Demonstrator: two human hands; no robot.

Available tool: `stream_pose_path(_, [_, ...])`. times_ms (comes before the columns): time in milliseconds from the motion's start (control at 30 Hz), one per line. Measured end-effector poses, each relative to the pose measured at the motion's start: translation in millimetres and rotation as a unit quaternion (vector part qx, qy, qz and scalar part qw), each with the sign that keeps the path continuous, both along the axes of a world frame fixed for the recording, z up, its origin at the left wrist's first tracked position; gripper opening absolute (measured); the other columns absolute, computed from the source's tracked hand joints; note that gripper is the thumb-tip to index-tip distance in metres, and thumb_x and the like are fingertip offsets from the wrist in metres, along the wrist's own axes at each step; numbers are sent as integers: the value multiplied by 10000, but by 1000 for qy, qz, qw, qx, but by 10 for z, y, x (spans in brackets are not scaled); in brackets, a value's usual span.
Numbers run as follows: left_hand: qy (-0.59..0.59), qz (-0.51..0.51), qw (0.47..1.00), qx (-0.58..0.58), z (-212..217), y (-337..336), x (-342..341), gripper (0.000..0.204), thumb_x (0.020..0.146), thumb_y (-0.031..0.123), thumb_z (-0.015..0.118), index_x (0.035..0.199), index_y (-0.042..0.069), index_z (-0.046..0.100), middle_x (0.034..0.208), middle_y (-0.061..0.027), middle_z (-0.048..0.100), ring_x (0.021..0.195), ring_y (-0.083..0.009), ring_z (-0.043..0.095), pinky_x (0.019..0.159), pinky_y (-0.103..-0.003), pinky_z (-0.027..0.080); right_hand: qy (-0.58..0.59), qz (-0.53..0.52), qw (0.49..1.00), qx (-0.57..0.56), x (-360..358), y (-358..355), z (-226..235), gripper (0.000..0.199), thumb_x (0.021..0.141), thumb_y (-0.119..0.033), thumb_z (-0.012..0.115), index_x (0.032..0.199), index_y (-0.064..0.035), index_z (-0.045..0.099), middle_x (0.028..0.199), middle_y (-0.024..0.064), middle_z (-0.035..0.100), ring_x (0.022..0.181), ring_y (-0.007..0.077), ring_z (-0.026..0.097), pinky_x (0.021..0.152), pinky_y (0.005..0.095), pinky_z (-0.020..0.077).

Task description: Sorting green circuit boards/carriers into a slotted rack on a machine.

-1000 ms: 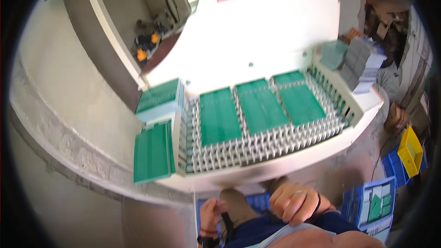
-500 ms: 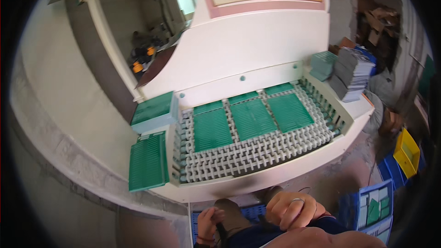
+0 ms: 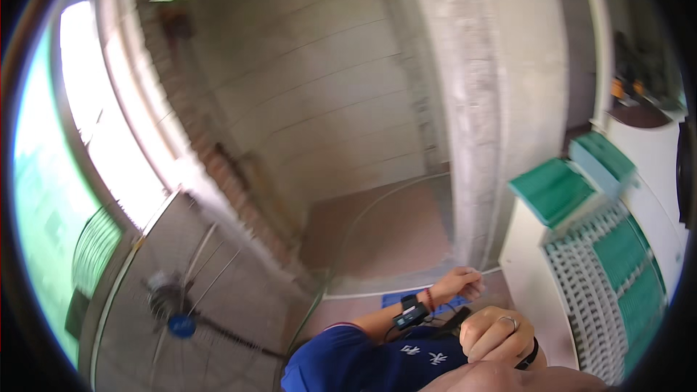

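Note:
In front of my body, my left hand (image 3: 462, 284) is held out with its fingers curled in, and nothing shows in them. A red bracelet (image 3: 430, 297) and a black strapped device (image 3: 412, 313) are on that wrist. Closer in, my right hand (image 3: 496, 335) is closed into a fist with a ring on one finger, and nothing sticks out of it. Neither hand touches the white machine (image 3: 534, 276) at the right, whose bed of pale rollers (image 3: 588, 305) carries green ribbed panels (image 3: 630, 258).
Stacked green panels (image 3: 555, 189) and a pale green block (image 3: 602, 161) sit on the machine's near corner. A large caged fan (image 3: 181, 305) stands at the lower left, beside a bright window (image 3: 109, 116). Something blue (image 3: 396, 300) lies on the floor beyond my hands.
My view has swung left, so the machine has shifted from the middle to the right edge. The fan and window have come into view. Both hands remain near my body, fingers bent.

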State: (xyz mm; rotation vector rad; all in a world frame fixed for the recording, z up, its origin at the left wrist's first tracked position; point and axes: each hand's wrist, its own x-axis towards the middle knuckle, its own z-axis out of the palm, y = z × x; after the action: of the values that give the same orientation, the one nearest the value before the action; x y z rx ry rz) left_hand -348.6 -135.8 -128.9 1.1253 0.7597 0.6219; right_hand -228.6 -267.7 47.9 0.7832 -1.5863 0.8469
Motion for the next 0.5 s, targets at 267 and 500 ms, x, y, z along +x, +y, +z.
stream_pose_path(267, [-13, 131, 991, 0, -93, -66, -386, 251, 909, 275, 502, 925, 35, 574, 848, -111, 649, 660, -171, 633, 593, -273, 526, -50, 158, 986, -3, -281, 164, 17, 45, 769, 35, 592, 744, 62, 566, 775, 158, 534, 530, 221, 493, 426, 291, 408])
stream_pose_path(500, [-37, 103, 994, -14, -118, -62, -461, 270, 909, 280, 500, 939, 22, 573, 863, -122, 645, 687, -174, 628, 620, -283, 524, -66, 122, 990, -10, -472, 87, 37, 39, 770, 35, 592, 763, 65, 569, 774, 156, 536, 535, 219, 496, 430, 286, 404])
